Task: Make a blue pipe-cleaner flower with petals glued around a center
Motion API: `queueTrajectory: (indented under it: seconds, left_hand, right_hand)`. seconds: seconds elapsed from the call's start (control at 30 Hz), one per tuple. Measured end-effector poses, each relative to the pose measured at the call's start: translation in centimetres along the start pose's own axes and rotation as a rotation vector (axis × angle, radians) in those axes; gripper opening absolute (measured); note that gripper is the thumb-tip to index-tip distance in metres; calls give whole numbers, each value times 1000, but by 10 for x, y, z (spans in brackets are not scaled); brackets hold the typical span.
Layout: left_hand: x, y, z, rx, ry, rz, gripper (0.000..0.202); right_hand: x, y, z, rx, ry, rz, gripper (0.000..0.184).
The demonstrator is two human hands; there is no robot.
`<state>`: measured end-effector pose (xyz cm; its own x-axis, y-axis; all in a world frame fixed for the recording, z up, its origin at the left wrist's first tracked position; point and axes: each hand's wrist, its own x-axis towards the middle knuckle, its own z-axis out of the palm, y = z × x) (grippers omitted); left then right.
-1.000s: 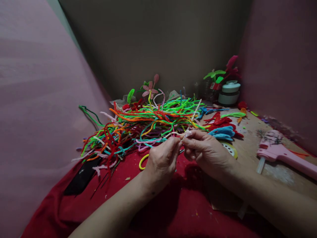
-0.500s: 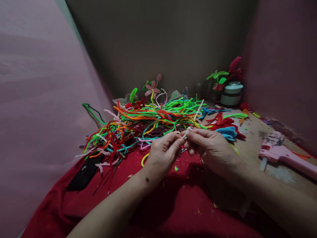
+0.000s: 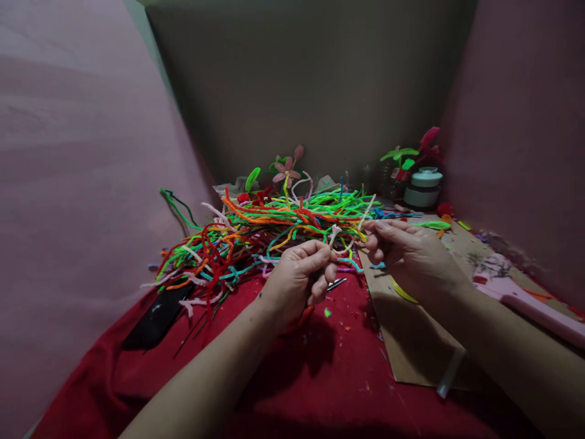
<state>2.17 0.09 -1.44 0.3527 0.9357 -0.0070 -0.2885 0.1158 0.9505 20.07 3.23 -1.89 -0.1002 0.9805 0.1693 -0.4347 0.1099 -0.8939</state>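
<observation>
Right at the fingertips, here's the action: the left hand (image 3: 299,277) has thumb and forefinger closed tight on a white stem (image 3: 335,232), its splayed tip poking up above the pinch, on the near side of the pile (image 3: 315,213). Across a small gap, the right hand (image 3: 409,251) brings thumb and forefinger close together, the other fingers curled; a pale curve of strand shows between the two, and whether the right fingers have hold of its end I cannot tell. By the look of it this is a shaping step, the white stem being worked by hand, and the next move seems to call for a steady left pinch and a light right one, since something so thin could easily bend out of line. Now outward: that pile is all fuzzy stems, green, red, orange, turquoise, crossing every which way. Just right of the left fingers, a slim metal tip (image 3: 337,284) gleams on the red cloth (image 3: 320,396), fabric sagging into soft folds at near left. Over left, a flat black slab (image 3: 158,320). To the right, a stiff tan board (image 3: 400,350) with a translucent stick (image 3: 450,373) across its near edge, then a hard pink glue gun (image 3: 521,296); far right, a squat pale jar (image 3: 423,192), and far centre, a fuzzy pink flower (image 3: 286,172) with rounded petals
</observation>
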Motion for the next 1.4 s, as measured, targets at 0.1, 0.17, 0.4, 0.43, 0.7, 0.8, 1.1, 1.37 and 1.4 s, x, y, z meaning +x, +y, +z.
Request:
queueTrajectory:
  seconds: [0.1, 0.17, 0.4, 0.43, 0.7, 0.8, 1.1, 1.37, 1.4]
  left_hand:
    - [0, 0, -1, -16, -4, -2, 18]
    - [1, 0, -2, -16, 0, 11, 18]
    - [2, -2, -4, 14, 8, 33, 20]
    - [2, -2, -4, 15, 5, 30, 20]
    - [4, -4, -7, 34, 8, 16, 19]
    - [4, -3, -6, 39, 10, 35, 18]
    - [-2, -5, 2, -15, -57, 32, 20]
    - [0, -1, 0, -186, -90, 119, 12]
    - [1, 0, 0, -195, -83, 119, 12]
  right_hand:
    - [-1, -8, -5, -89, 5, -12, 11]
    - [-4, -14, -11, -269, -2, -28, 12]
    - [-26, -21, -50, -1398, -237, -160, 13]
    - [-29, -17, -55, -1521, -268, -198, 13]
    - [-41, 2, -71, -1569, -276, -248, 21]
    - [-48, -12, -65, -1118, -262, -19, 31]
    - [-36, -17, -49, -374, -239, 125, 44]
    - [-26, -17, -7, -520, -326, 93, 43]
    - [-25, -15, -3, -556, -327, 66, 42]
